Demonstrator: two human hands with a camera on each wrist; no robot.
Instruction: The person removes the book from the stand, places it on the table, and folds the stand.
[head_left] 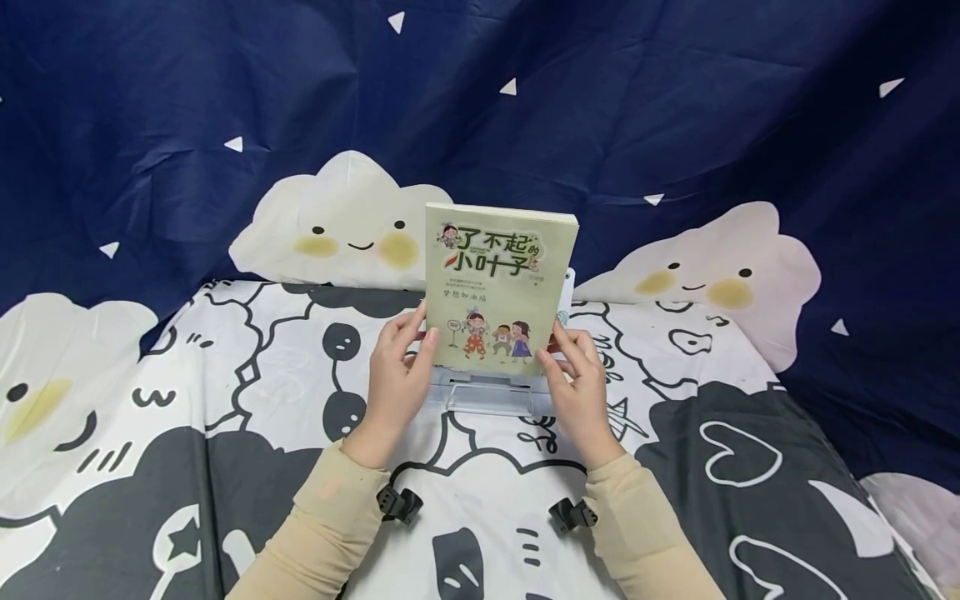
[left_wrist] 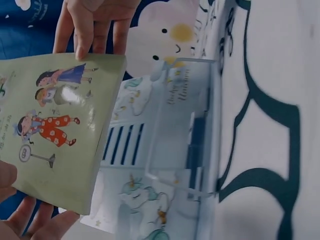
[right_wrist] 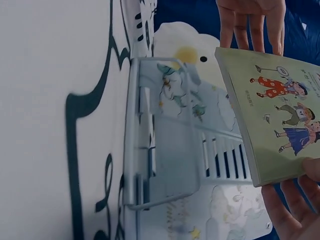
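Note:
A pale green paperback book [head_left: 495, 292] with cartoon children on its cover is held upright, front facing me. My left hand [head_left: 400, 379] grips its lower left edge, thumb on the cover and fingers behind. On the lower right edge, my right hand [head_left: 581, 383] pinches it the same way. Behind and below the book stands a light blue book stand [left_wrist: 165, 135] with unicorn pictures, slots and a clear front bar [right_wrist: 195, 130]. Both wrist views show a gap between the book's bottom edge and the stand's ledge. In the head view the book hides most of the stand.
A black and white patterned cloth [head_left: 300, 400] covers the table. Behind it hangs a dark blue curtain [head_left: 600, 100] with white triangles and smiling clouds. Each beige sleeve has a small black camera mount [head_left: 401, 504] at the wrist.

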